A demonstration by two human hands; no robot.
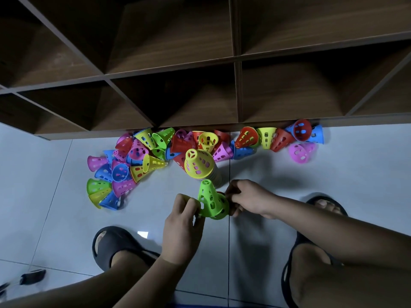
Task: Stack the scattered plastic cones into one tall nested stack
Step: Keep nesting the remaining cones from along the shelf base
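Down at floor level, under the big dark wooden shelf unit (235,63), it's all happening on the pale tiled floor (333,178). The person's crouched over it with black sandals (115,245) planted either side.

The biggest mess is the scattered cones (142,152), a jumble of pink, blue, red, yellow and green ones. Most are tipped on their sides along the foot of the shelving, and more trail off to the right. Just in front of that heap stands the stack (200,165), with a yellow cone on top. Only a few rims show below it, so I can't tell how many are nested.

Then there's the green cone (210,200), near the stack on the person's side. It looks to be held off the floor, narrow end up, wide rim down toward the hands. The left hand (182,221) pinches the rim on its side with fingers curled in tight, and the right hand (246,200) is curled round the opposite edge. So both grips are closed on the same cone.

A sliver of red peeks out between the green rim and the right hand. Could be another cone, honestly can't tell.

My read: they're early to midway, with one cone picked up and about to go on, and loads left on the floor. The next move calls for lifting it above the yellow tip and centring the wide mouth over it. Then it has to go straight down so it nests without knocking the stack over.
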